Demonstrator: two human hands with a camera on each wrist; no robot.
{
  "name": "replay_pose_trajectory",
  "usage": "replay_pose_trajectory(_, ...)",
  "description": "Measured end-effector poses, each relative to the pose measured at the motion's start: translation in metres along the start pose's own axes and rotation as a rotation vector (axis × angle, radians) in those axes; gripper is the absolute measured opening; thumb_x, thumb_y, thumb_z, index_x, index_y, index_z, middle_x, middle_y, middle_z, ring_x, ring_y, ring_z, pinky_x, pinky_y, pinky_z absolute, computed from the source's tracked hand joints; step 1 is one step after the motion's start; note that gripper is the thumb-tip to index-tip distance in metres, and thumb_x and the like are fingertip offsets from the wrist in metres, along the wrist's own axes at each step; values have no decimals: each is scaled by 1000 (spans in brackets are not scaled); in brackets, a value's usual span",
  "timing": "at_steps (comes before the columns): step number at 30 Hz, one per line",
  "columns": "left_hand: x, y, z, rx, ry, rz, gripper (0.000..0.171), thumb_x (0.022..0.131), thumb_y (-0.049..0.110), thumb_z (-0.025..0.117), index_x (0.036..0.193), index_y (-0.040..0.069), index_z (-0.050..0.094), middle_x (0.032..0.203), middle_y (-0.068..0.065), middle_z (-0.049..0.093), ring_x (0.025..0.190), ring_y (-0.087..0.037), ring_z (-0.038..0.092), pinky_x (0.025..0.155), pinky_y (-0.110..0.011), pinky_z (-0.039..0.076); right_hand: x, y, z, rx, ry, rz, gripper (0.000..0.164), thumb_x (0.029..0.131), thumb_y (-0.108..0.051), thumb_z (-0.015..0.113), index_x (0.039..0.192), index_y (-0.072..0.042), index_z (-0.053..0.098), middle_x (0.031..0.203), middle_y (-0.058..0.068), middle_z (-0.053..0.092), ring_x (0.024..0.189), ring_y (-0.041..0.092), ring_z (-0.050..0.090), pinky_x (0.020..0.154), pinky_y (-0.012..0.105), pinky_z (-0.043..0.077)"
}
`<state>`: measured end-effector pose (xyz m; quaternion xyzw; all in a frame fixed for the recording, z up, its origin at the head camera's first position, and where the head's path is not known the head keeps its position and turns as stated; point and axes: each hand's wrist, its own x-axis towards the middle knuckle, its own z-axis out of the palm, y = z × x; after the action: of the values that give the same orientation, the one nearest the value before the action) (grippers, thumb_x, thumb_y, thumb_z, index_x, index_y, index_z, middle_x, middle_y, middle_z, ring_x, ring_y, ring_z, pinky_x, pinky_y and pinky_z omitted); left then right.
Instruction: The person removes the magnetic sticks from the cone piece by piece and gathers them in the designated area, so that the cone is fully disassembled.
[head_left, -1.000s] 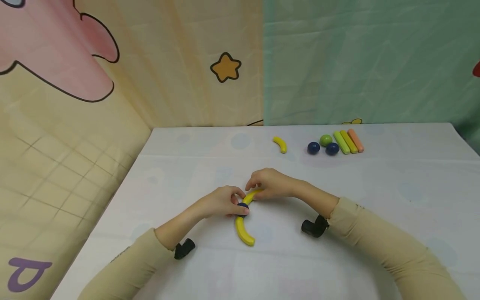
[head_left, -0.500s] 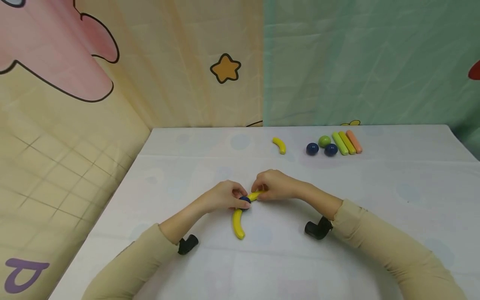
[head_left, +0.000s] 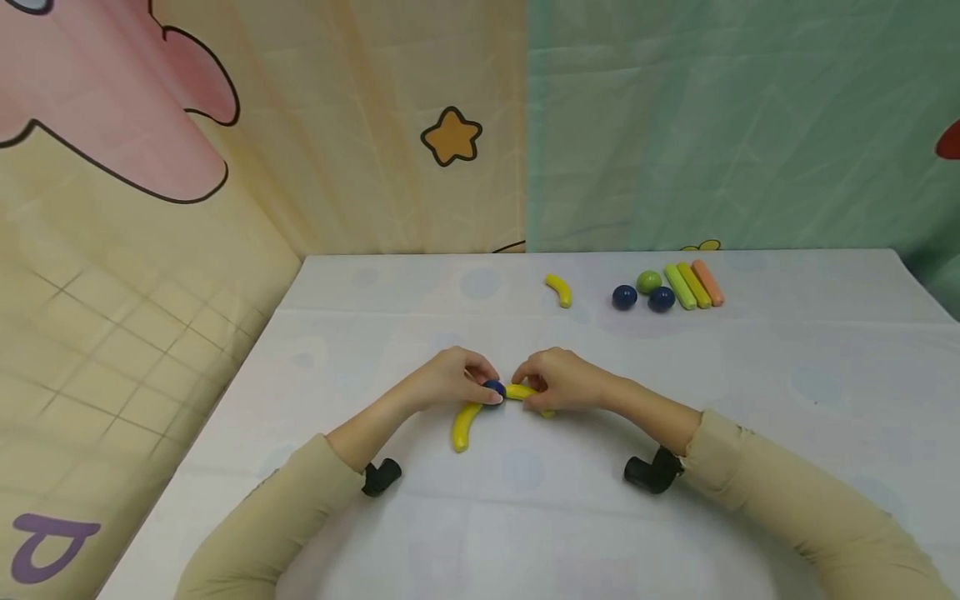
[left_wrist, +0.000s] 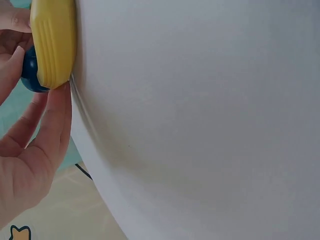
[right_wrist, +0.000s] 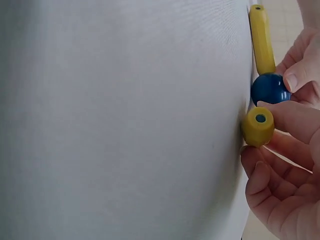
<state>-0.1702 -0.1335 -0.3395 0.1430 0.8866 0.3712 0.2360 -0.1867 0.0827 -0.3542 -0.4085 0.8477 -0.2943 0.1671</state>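
Near the middle of the table, my left hand pinches a dark blue ball between thumb and fingers. One yellow curved rod extends from the ball toward the front left, its end touching or nearly touching it. My right hand pinches a second yellow curved rod, whose left end meets the ball. In the right wrist view, this second rod shows a small round inset in its end, with the blue ball just beyond. A yellow rod partly covers the ball in the left wrist view.
Toward the back lie another yellow curved rod, two dark blue balls, a green ball, and light green, yellow and orange straight sticks. A patterned curtain stands behind the white table.
The ball and both rods have shifted away from the front edge and turned. The right-hand rod now lies nearly level, and the right hand has moved to the right along with it.
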Motion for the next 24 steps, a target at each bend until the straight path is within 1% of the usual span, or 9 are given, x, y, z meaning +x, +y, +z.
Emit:
replay_pose_trajectory(5, 2, -4, -1, -35, -25, 39, 25, 78, 22, 76, 99, 9, 71, 86, 1, 63, 83, -16, 54, 75, -27, 43, -2, -1, 0, 28, -8, 20, 28, 80, -9, 71, 105, 1, 66, 68, -5, 54, 59, 6, 46, 56, 20, 40)
replay_pose_trajectory(10, 2, -3, -1, -23, -39, 60, 26, 79, 23, 75, 102, 11, 71, 89, 1, 64, 86, -16, 53, 77, -27, 43, -2, 1, -1, 48, -17, 17, 26, 80, -8, 71, 105, 0, 67, 71, -3, 56, 62, 7, 47, 58, 20, 43)
replay_pose_trajectory(14, 1, -3, -1, -15, -40, 57, 26, 79, 24, 76, 101, 11, 71, 88, 1, 62, 85, -16, 53, 76, -28, 42, -2, 2, 0, 46, -17, -2, 24, 81, -7, 69, 104, 0, 67, 70, -3, 55, 61, 7, 47, 57, 21, 42)
replay_pose_trajectory(20, 2, -3, 0, -23, -46, 56, 25, 77, 24, 77, 99, 11, 71, 86, 1, 62, 84, -16, 53, 75, -28, 42, -3, 3, 1, 41, -15, 0, 23, 81, -8, 69, 104, -1, 67, 69, -5, 54, 60, 6, 46, 56, 20, 40)
replay_pose_trajectory(24, 2, -3, -1, -24, -53, 66, 26, 78, 23, 77, 100, 11, 72, 87, 1, 63, 85, -16, 53, 75, -28, 43, -5, 2, -1, 46, -29, 0, 23, 81, -8, 69, 103, -3, 67, 69, -5, 54, 59, 6, 46, 56, 20, 40)
